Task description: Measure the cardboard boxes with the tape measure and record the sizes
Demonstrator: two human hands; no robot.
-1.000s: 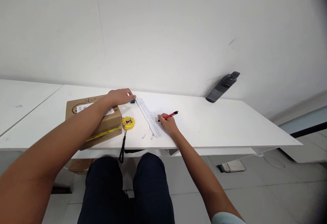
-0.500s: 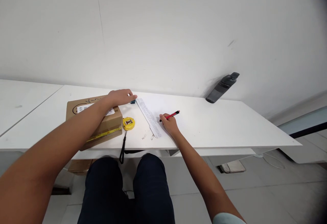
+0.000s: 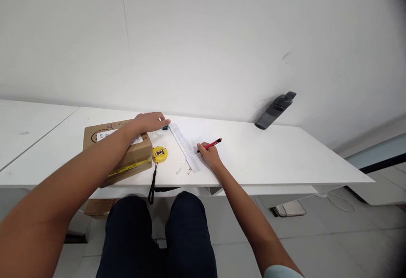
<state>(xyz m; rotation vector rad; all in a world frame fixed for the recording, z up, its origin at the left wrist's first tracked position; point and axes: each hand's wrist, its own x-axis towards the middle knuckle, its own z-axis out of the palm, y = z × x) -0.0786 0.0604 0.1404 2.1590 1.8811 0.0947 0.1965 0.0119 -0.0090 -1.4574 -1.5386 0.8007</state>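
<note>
My right hand is closed around a red pen, whose tip rests at the right edge of a long narrow printed paper strip on the white table. My left hand reaches over a cardboard box, fingers stretched flat toward the strip's far end and touching a small blue object. A yellow tape measure lies between the box and the strip. Its yellow tape runs along the box's front and its black strap hangs over the table edge.
A dark grey bottle leans against the white wall at the table's back right. A second white table adjoins on the left. Another cardboard box sits on the floor under the table. My dark-trousered knees are under the table's front edge.
The right hand and pen shifted slightly along the strip's edge and back. The left hand has stayed in place. The view drifted slightly.
</note>
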